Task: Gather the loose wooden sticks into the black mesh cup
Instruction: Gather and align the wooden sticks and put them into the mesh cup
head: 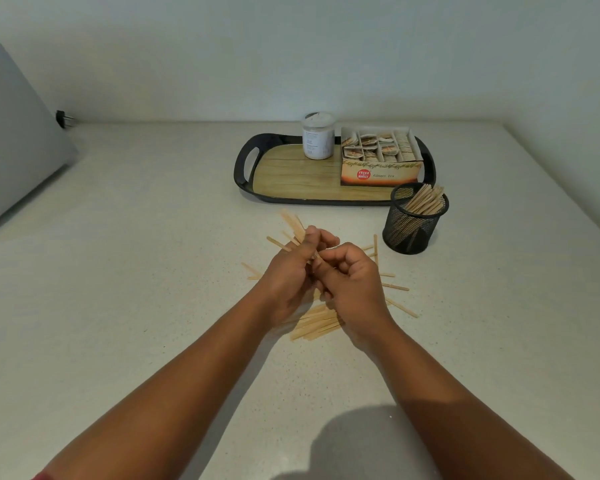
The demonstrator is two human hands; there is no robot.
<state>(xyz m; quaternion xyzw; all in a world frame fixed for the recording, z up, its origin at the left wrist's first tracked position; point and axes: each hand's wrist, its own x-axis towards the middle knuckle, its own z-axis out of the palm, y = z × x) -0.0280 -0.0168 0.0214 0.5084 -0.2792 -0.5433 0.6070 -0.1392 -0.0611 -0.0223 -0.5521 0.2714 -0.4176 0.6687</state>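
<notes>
Loose wooden sticks lie scattered on the white counter around both my hands, with a denser heap under my wrists. My left hand is closed around a small bundle of sticks whose ends poke out past its fingers toward the tray. My right hand is curled against the left, its fingertips pinching at the same bundle. The black mesh cup stands upright to the right and a little beyond my hands, with several sticks leaning inside it.
Behind the sticks sits a black tray with a wood-pattern base, carrying a white jar and an open ginger tea box. A grey slanted panel fills the far left. A wall closes the counter's back edge.
</notes>
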